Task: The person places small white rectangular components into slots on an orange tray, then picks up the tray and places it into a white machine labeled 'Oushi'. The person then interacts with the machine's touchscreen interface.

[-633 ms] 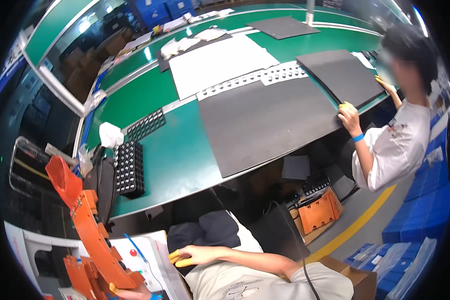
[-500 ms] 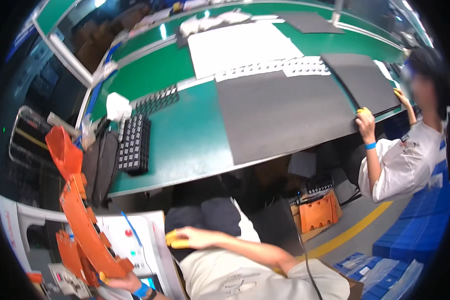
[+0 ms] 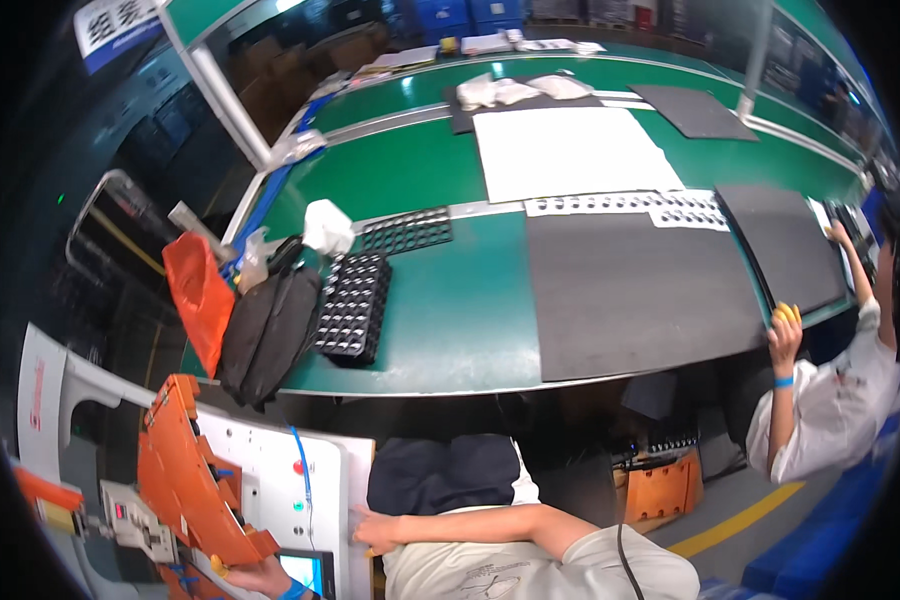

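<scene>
My left hand, with a yellow fingertip cover and a blue wristband, grips the lower end of an orange slotted tray. That tray stands tilted against a white machine panel with a red and a green button; dark and blue bits show along its inner side. A small lit screen is beside my left wrist. My right hand lies at the panel's right edge, its fingers apart and nothing visible in them. Whether it presses on the edge, I cannot tell.
Ahead is a green workbench with a black tray of small parts, a black bag, an orange bag and dark mats. A co-worker holds a dark board at right. An orange bin is below.
The orange tray in my left hand has tipped lower, toward the machine panel. My right hand has moved down from my lap to the panel's edge. The view has shifted, so the bench appears farther right.
</scene>
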`<state>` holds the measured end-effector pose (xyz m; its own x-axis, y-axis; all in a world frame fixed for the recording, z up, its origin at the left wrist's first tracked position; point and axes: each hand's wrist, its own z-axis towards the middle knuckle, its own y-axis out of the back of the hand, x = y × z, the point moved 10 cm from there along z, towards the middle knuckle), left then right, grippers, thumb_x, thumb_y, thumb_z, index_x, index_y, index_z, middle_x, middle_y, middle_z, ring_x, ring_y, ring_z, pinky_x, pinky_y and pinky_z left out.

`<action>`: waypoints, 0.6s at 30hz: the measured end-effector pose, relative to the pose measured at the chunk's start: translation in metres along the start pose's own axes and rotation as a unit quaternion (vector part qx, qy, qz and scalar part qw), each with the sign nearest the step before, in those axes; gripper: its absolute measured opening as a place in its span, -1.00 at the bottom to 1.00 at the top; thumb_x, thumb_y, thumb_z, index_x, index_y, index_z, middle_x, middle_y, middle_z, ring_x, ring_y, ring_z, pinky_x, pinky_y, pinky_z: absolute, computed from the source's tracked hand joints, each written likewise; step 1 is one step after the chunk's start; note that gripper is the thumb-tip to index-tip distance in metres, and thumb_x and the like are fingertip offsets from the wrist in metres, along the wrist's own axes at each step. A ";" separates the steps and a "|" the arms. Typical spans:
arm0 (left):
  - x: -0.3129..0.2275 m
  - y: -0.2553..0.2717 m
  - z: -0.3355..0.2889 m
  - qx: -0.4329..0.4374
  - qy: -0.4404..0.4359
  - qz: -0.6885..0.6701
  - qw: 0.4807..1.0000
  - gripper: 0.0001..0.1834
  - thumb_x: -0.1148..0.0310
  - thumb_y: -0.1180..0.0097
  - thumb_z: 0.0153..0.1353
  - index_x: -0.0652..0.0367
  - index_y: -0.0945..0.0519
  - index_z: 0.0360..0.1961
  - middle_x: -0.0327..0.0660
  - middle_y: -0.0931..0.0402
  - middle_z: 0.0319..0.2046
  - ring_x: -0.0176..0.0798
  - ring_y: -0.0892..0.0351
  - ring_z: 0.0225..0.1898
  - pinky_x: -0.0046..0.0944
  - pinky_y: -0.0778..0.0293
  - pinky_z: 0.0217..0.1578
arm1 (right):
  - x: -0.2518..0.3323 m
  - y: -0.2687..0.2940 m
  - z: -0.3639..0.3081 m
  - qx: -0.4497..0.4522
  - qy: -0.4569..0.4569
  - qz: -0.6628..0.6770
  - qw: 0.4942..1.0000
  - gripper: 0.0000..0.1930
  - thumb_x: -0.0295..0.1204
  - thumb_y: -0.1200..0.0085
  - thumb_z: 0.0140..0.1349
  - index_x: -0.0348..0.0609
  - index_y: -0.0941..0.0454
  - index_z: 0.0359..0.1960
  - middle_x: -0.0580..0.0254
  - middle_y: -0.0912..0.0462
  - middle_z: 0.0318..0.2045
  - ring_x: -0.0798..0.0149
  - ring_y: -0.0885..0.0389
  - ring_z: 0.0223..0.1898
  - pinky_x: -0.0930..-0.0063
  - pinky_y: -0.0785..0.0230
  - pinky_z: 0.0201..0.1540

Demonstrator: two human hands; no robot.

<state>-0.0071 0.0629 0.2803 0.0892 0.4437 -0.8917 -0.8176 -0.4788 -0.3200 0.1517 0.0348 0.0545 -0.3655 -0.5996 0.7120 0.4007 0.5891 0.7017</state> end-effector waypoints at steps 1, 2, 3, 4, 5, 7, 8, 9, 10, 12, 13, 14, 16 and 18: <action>0.019 -0.011 -0.004 -0.055 0.098 -0.103 0.988 -0.44 0.31 -0.07 0.34 0.25 -0.32 0.32 -0.01 -0.43 0.25 -0.08 -0.52 0.19 0.04 -0.56 0.16 | -0.029 -0.002 0.001 0.023 -0.036 -0.019 0.999 -0.56 -0.06 -0.18 0.16 -0.23 -0.66 -0.18 -0.03 -0.70 -0.24 -0.02 -0.67 -0.07 -0.26 0.04 0.39; 0.011 0.006 -0.012 -0.105 0.106 -0.130 0.980 -0.42 0.22 -0.03 0.35 0.25 -0.33 0.33 -0.02 -0.42 0.26 -0.06 -0.51 0.21 0.07 -0.51 0.19 | -0.028 -0.024 0.009 0.075 -0.036 -0.042 0.996 -0.55 -0.05 -0.18 0.14 -0.22 -0.68 -0.19 -0.04 -0.71 -0.25 -0.01 -0.68 -0.07 -0.29 0.04 0.38; -0.002 0.014 -0.016 -0.148 0.113 -0.151 0.971 -0.40 0.13 0.01 0.36 0.24 -0.34 0.33 -0.02 -0.42 0.28 -0.04 -0.49 0.23 0.11 -0.47 0.22 | -0.017 -0.005 0.001 0.111 -0.057 -0.036 0.992 -0.53 0.00 -0.17 0.10 -0.21 -0.72 -0.24 -0.07 -0.73 -0.26 -0.02 -0.69 -0.07 -0.15 -0.09 0.34; -0.012 0.014 -0.020 -0.181 0.122 -0.180 0.959 -0.36 0.04 0.05 0.36 0.23 -0.35 0.33 -0.03 -0.41 0.29 -0.02 -0.48 0.25 0.15 -0.42 0.26 | -0.035 -0.012 0.008 0.066 -0.062 -0.001 0.996 -0.52 0.02 -0.17 0.08 -0.17 -0.75 -0.25 -0.09 -0.74 -0.26 -0.07 -0.69 -0.08 0.01 -0.23 0.28; -0.030 0.008 -0.020 -0.110 0.072 -0.157 0.979 -0.33 0.01 0.05 0.36 0.22 -0.33 0.35 -0.06 -0.40 0.30 -0.01 -0.46 0.28 0.17 -0.41 0.26 | -0.050 -0.021 0.013 0.062 -0.075 0.000 0.995 -0.52 0.03 -0.17 0.10 -0.13 -0.75 -0.21 -0.11 -0.74 -0.22 -0.11 -0.68 -0.06 0.09 -0.36 0.18; -0.044 0.030 -0.020 -0.084 0.065 -0.282 0.954 -0.31 -0.01 0.01 0.32 0.20 -0.34 0.35 -0.08 -0.41 0.31 0.04 -0.45 0.27 0.21 -0.41 0.22 | -0.046 -0.014 0.007 0.110 -0.068 -0.012 0.992 -0.45 0.07 -0.15 0.17 -0.15 -0.69 -0.04 -0.12 -0.71 -0.10 -0.12 -0.63 0.04 0.07 -0.43 0.11; -0.053 0.045 -0.021 -0.125 0.065 -0.308 0.941 -0.33 0.03 -0.04 0.28 0.16 -0.37 0.34 -0.09 -0.44 0.29 0.05 -0.47 0.25 0.27 -0.42 0.19 | -0.041 -0.009 0.001 0.144 -0.085 -0.016 0.986 -0.44 0.09 -0.14 0.20 -0.16 -0.69 -0.03 -0.11 -0.69 -0.05 -0.13 -0.62 0.07 0.08 -0.42 0.14; -0.063 0.064 -0.023 -0.165 0.039 -0.284 0.944 -0.34 0.11 -0.10 0.20 0.12 -0.40 0.32 -0.16 -0.45 0.28 0.02 -0.48 0.23 0.18 -0.39 0.25 | -0.047 -0.007 0.000 0.124 -0.092 -0.031 0.988 -0.44 0.10 -0.14 0.20 -0.15 -0.69 -0.04 -0.10 -0.68 -0.01 -0.12 -0.61 0.08 0.08 -0.42 0.16; -0.082 0.064 -0.028 -0.158 0.023 -0.281 0.946 -0.35 0.12 -0.10 0.20 0.12 -0.42 0.31 -0.16 -0.47 0.26 0.01 -0.50 0.22 0.17 -0.41 0.23 | -0.051 -0.007 -0.003 0.136 -0.096 -0.049 0.985 -0.43 0.10 -0.14 0.20 -0.14 -0.69 -0.03 -0.10 -0.67 0.01 -0.11 -0.61 0.10 0.09 -0.42 0.16; -0.116 0.078 -0.042 -0.164 -0.014 -0.259 0.952 -0.39 0.15 -0.10 0.21 0.11 -0.44 0.29 -0.17 -0.50 0.22 -0.02 -0.51 0.20 0.13 -0.45 0.19 | -0.049 -0.008 -0.002 0.142 -0.100 -0.077 0.982 -0.45 0.09 -0.14 0.20 -0.14 -0.70 -0.04 -0.10 -0.67 0.02 -0.10 -0.61 0.10 0.10 -0.43 0.16; -0.133 0.096 -0.048 -0.179 -0.037 -0.241 0.953 -0.40 0.16 -0.10 0.21 0.10 -0.45 0.28 -0.17 -0.51 0.21 -0.03 -0.52 0.19 0.11 -0.47 0.18 | -0.046 -0.007 0.000 0.138 -0.096 -0.089 0.982 -0.47 0.06 -0.14 0.19 -0.14 -0.71 -0.06 -0.11 -0.68 0.00 -0.10 -0.62 0.09 0.10 -0.44 0.15; -0.145 0.114 -0.054 -0.190 -0.055 -0.223 0.955 -0.42 0.17 -0.09 0.22 0.09 -0.46 0.27 -0.17 -0.52 0.20 -0.04 -0.53 0.19 0.09 -0.49 0.16 | -0.044 -0.007 0.000 0.130 -0.098 -0.097 0.982 -0.49 0.03 -0.15 0.19 -0.14 -0.71 -0.08 -0.12 -0.69 -0.02 -0.10 -0.63 0.07 0.10 -0.45 0.14; -0.158 0.167 -0.068 -0.271 -0.069 -0.221 0.934 -0.46 0.20 -0.09 0.23 0.08 -0.48 0.25 -0.18 -0.53 0.18 -0.04 -0.53 0.18 0.03 -0.51 0.13 | -0.045 -0.021 0.003 0.154 -0.096 -0.091 0.979 -0.56 -0.04 -0.14 0.16 -0.15 -0.74 -0.14 -0.12 -0.71 -0.08 -0.10 -0.66 0.02 0.10 -0.46 0.12; -0.169 0.195 -0.072 -0.305 -0.110 -0.228 0.918 -0.50 0.25 -0.11 0.25 0.08 -0.50 0.22 -0.17 -0.56 0.15 -0.07 -0.55 0.15 -0.09 -0.53 0.10 | -0.049 -0.025 0.007 0.138 -0.089 -0.081 0.983 -0.65 -0.17 -0.12 0.10 -0.16 -0.76 -0.26 -0.11 -0.73 -0.18 -0.10 -0.70 -0.06 0.09 -0.49 0.09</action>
<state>-0.1409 -0.1600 0.3458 0.1706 0.8139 -0.5554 -0.2469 -0.5104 -0.8237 0.1536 0.0530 0.0021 -0.5563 -0.6082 0.5662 0.0912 0.6326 0.7691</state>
